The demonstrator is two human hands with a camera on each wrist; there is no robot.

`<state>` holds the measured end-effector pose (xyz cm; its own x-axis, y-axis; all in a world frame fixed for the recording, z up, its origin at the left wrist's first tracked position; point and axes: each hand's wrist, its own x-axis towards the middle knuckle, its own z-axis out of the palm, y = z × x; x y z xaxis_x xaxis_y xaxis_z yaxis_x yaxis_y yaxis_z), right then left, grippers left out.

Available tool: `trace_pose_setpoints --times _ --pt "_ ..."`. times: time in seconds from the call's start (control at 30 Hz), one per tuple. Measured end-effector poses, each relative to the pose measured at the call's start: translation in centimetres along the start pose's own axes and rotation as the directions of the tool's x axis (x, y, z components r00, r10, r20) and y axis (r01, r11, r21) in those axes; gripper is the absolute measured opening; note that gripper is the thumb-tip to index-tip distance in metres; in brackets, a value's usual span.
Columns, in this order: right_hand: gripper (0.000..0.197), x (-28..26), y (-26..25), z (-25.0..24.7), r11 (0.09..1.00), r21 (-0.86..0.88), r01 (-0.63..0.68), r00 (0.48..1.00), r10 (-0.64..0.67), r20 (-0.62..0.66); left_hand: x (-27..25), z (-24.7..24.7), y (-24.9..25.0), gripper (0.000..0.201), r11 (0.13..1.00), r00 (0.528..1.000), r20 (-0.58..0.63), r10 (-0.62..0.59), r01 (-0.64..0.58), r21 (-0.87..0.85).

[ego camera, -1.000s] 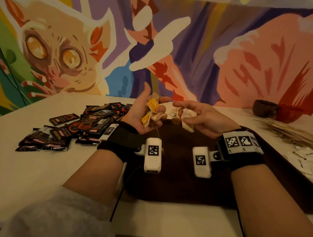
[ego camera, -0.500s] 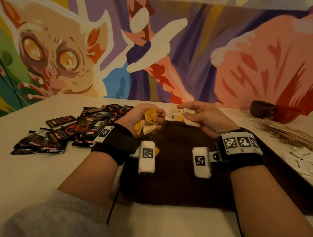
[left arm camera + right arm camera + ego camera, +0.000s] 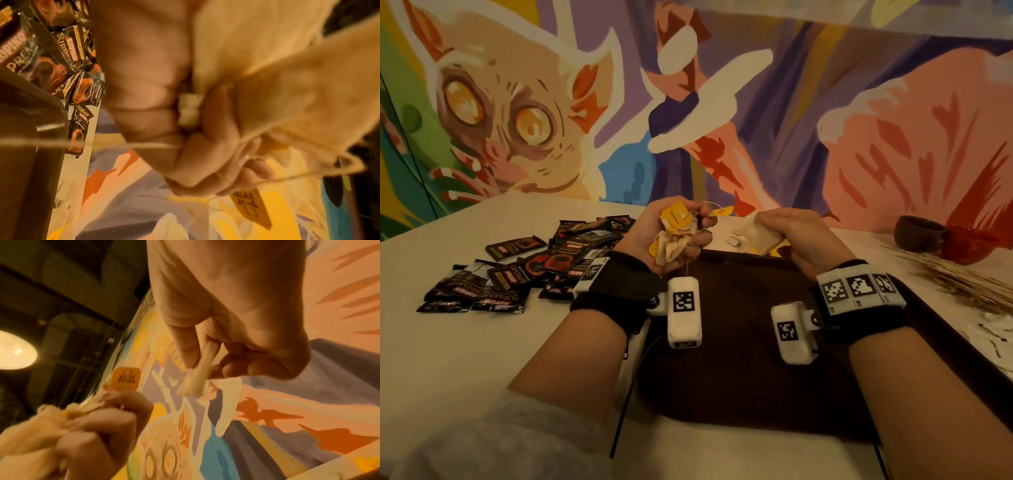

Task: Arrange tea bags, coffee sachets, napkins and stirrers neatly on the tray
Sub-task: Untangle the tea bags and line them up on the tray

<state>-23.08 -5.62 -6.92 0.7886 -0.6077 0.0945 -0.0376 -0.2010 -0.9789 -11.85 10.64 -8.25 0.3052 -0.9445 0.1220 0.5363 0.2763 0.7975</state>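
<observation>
My left hand [image 3: 674,233] is raised above the far left corner of the dark brown tray [image 3: 739,359] and grips a crumpled bunch of tea bags [image 3: 673,245] with yellow tags and loose strings. In the left wrist view the left hand [image 3: 185,113] has its fingers curled round the bunch of tea bags [image 3: 287,81], and a yellow tag [image 3: 252,209] dangles below. My right hand [image 3: 791,236] pinches a single white tea bag [image 3: 760,234] over the tray's far edge. The right wrist view shows the single tea bag [image 3: 197,378] between the right hand's [image 3: 205,356] thumb and fingers.
A heap of black coffee sachets [image 3: 517,270] lies on the white table left of the tray. More tea bags [image 3: 736,240] lie past the tray's far edge. Wooden stirrers [image 3: 955,277], a dark cup [image 3: 919,233] and white paper packets [image 3: 996,339] are at the right.
Both hands stayed over the tray's far edge. The left hand closed its fingers over the bunch of tea bags. The right hand keeps its single tea bag, now slightly farther from the left.
</observation>
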Motion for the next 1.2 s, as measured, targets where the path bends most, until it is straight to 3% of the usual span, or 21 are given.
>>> trace_pose_setpoints --times 0.1,0.17,0.23,0.37,0.43,0.53,0.63,0.73,0.87,1.0,1.2 --pt "0.01 0.0 -1.1 2.0 0.99 -0.133 -0.043 0.996 0.052 0.066 0.0 0.3 0.0 0.025 0.997 0.996 -0.084 0.007 -0.001 0.074" --pt "0.015 -0.2 -1.8 3.2 0.993 -0.059 -0.098 0.988 0.104 0.111 0.0 0.3 0.0 0.022 0.99 0.992 -0.125 0.013 0.005 0.144" --pt "0.006 -0.4 -2.3 3.7 0.987 0.055 -0.152 0.971 0.139 0.192 -0.2 0.4 0.2 0.018 0.978 0.986 -0.165 0.022 0.012 0.206" --pt "0.013 -0.7 -3.2 3.0 0.94 0.209 -0.269 0.924 0.191 0.331 -0.6 0.4 0.6 0.015 0.977 0.97 -0.239 0.032 0.02 0.213" --pt "0.014 -0.8 -3.4 2.8 0.936 0.219 -0.277 0.919 0.191 0.346 -0.6 0.3 0.8 0.013 0.975 0.966 -0.257 0.033 0.025 0.22" --pt "0.012 -1.1 -3.9 2.7 0.975 0.082 -0.206 0.905 0.158 0.395 -0.6 0.3 0.9 0.012 0.962 0.966 -0.256 0.025 0.047 0.27" --pt "0.016 -0.6 -4.0 2.9 0.986 -0.097 -0.133 0.922 0.159 0.353 -1.3 0.1 1.1 0.017 0.956 0.961 -0.277 0.014 0.068 0.285" --pt "0.023 0.4 -3.4 3.8 0.954 -0.255 -0.155 0.934 0.226 0.277 -2.0 -1.2 1.6 0.026 0.98 0.928 -0.371 0.033 0.044 0.196" --pt "0.039 1.3 -2.0 6.1 0.892 -0.325 -0.314 0.874 0.405 0.269 -2.3 -2.9 2.4 0.024 0.994 0.874 -0.474 0.107 -0.085 0.067" --pt "0.044 3.0 -0.4 7.7 0.847 -0.308 -0.433 0.832 0.507 0.225 -2.4 -3.8 3.0 0.016 0.983 0.868 -0.482 0.119 -0.17 -0.064" --pt "0.028 5.1 0.6 9.4 0.776 -0.409 -0.48 0.804 0.576 0.149 -2.3 -4.6 3.1 0.017 0.97 0.864 -0.491 0.111 -0.202 -0.138"
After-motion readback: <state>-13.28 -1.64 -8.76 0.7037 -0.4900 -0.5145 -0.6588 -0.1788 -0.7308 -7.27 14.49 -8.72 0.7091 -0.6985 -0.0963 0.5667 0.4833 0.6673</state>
